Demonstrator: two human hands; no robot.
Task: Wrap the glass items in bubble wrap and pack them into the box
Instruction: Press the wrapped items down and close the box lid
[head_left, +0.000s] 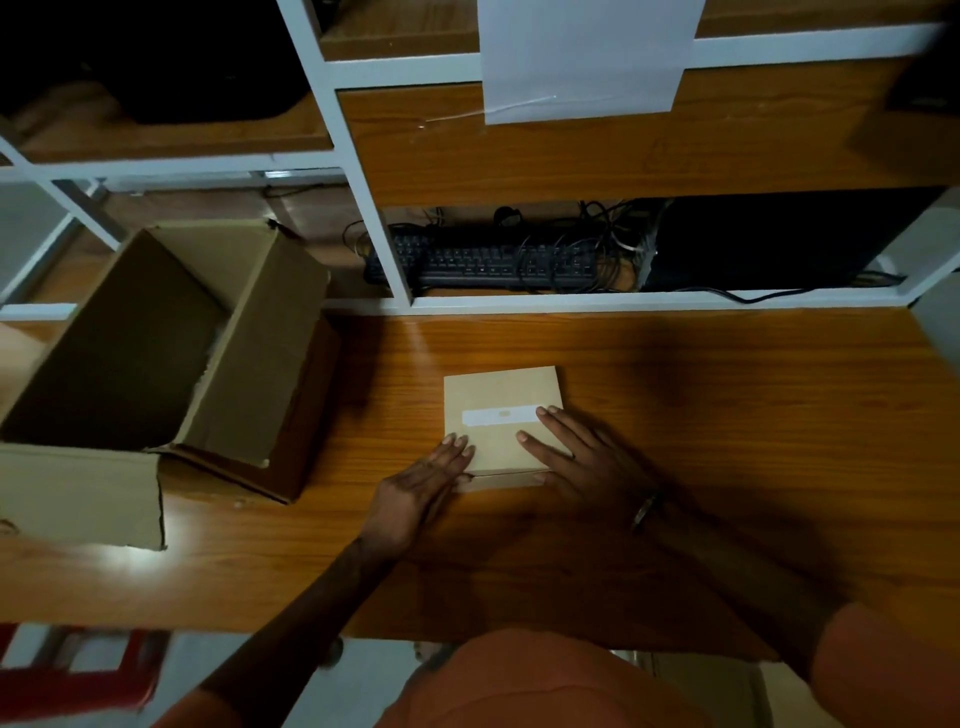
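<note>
A small flat brown package (496, 400) with a white tape strip across its top lies on the wooden table (727, 415). My left hand (421, 483) rests flat on its near left corner, fingers straight. My right hand (576, 457) lies flat on its right side, fingertips reaching the tape. A large open cardboard box (249, 332) stands at the left of the table, flaps up, its inside dark. No glass items or bubble wrap are visible.
Behind the table stands a white-framed wooden shelf (363, 208) holding a black keyboard (483, 260), tangled cables and a black case (769, 244). A white sheet (587, 57) hangs above. A red stool (78, 670) sits at the lower left.
</note>
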